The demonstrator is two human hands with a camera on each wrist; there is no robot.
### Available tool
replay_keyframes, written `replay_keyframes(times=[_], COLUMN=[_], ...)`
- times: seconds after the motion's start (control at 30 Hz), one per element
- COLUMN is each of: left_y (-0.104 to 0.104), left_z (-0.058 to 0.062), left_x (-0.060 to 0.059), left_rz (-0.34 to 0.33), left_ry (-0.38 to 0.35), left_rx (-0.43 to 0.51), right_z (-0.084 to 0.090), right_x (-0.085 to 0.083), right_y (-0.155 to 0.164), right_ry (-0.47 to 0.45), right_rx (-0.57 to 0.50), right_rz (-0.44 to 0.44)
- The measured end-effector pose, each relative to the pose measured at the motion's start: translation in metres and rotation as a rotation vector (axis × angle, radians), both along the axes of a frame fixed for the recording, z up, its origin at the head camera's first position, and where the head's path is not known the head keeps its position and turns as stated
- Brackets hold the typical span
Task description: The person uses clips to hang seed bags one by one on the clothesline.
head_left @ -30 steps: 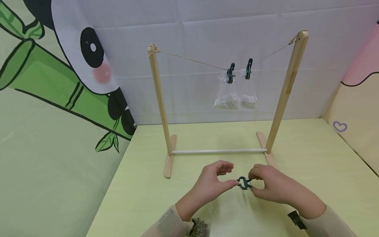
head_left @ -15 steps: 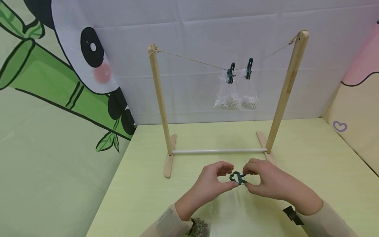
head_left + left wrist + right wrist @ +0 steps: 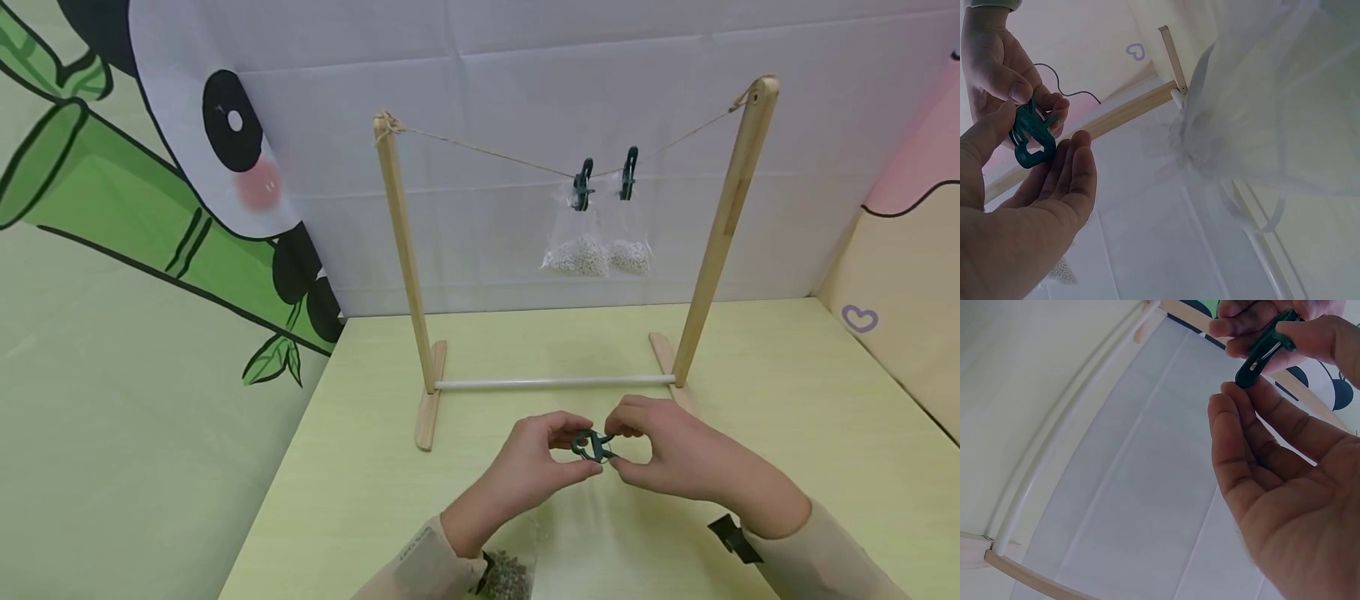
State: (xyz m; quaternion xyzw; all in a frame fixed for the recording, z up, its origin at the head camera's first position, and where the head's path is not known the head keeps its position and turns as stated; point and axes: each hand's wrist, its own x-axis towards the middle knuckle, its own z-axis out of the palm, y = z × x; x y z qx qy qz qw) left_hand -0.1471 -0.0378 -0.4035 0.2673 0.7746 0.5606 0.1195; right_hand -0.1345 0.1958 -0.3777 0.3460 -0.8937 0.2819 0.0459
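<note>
A dark green plastic clip (image 3: 594, 447) is between both hands above the table, its two handles toward the right. My right hand (image 3: 678, 450) pinches the handles between thumb and fingers. From the left, my left hand (image 3: 536, 458) curls its thumb and fingers around the jaw end; in the left wrist view its thumb and fingertips meet the clip (image 3: 1035, 134). The right wrist view shows the same clip (image 3: 1266, 350) nearly edge-on. Near the left wrist is a clear bag of mixed dark grains (image 3: 508, 577), partly hidden by the sleeve.
Beyond the hands stands a wooden frame (image 3: 716, 250) with a white crossbar (image 3: 555, 384) low down. Two clear bags of white pellets (image 3: 579, 257) hang from its sagging string (image 3: 487, 152) by green clips (image 3: 583, 185). A white cloth backdrop (image 3: 517, 92) stands behind.
My right hand has moved left and slightly away from me, carrying the clip in between the left thumb and fingers. The left hand has barely moved. The hanging bags look the same.
</note>
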Motion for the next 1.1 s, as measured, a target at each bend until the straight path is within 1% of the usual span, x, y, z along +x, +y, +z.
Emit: replay_keyframes(times=[0.2, 0.43, 0.57, 0.87, 1.1], left_y=[-0.002, -0.003, -0.004, -0.007, -0.012], left_z=[0.002, 0.004, 0.004, 0.007, 0.007], left_x=[-0.002, -0.003, -0.004, -0.006, -0.005], left_rz=[0.003, 0.046, 0.046, 0.052, 0.076], left_ry=[0.021, 0.051, 0.052, 0.044, 0.051], left_rx=[-0.007, 0.005, 0.007, -0.007, 0.013], right_z=[0.003, 0.002, 0.001, -0.002, -0.002], right_x=[-0.001, -0.004, -0.006, -0.01, -0.009], right_y=[-0.001, 0.003, 0.004, 0.007, 0.006], right_ry=[0.0, 0.028, 0.037, 0.108, 0.148], right_rx=[-0.005, -0.036, -0.048, -0.111, -0.135], right_rz=[0.003, 0.018, 0.041, 0.093, 0.085])
